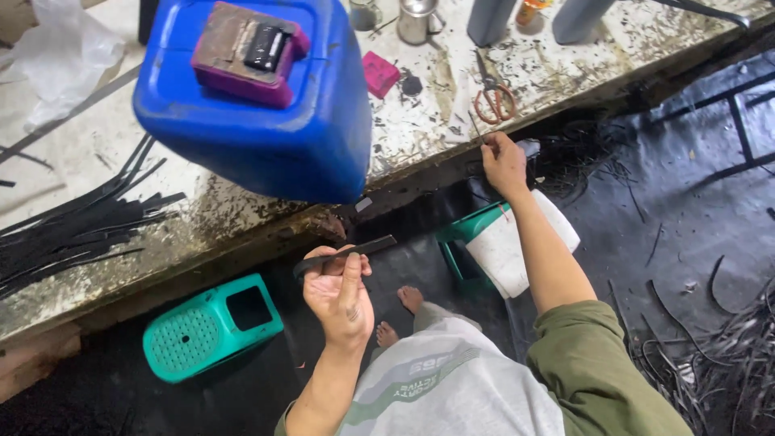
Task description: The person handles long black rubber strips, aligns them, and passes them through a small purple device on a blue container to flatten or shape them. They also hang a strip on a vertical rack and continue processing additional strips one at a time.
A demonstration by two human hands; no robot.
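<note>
My left hand (pixel 339 291) is raised palm up in front of me and pinches a short flat black strip (pixel 345 253) that lies across its fingertips. My right hand (pixel 504 164) reaches to the dirty front edge of the workbench (pixel 242 218), fingers closed on a thin dark strip (pixel 475 129) at the edge, just below a pair of orange-handled scissors (pixel 494 98). A big blue plastic jerrycan (pixel 258 97) lies tilted on the bench above my left hand, with a purple block (pixel 246 55) on top.
A pile of black strips (pixel 73 230) lies on the bench at left. A teal stool (pixel 211 327) is tipped on the floor, another teal stool with a white sack (pixel 508 242) sits under my right arm. Black offcuts (pixel 718 355) litter the dark floor at right. Metal cups (pixel 416 20) stand at the back.
</note>
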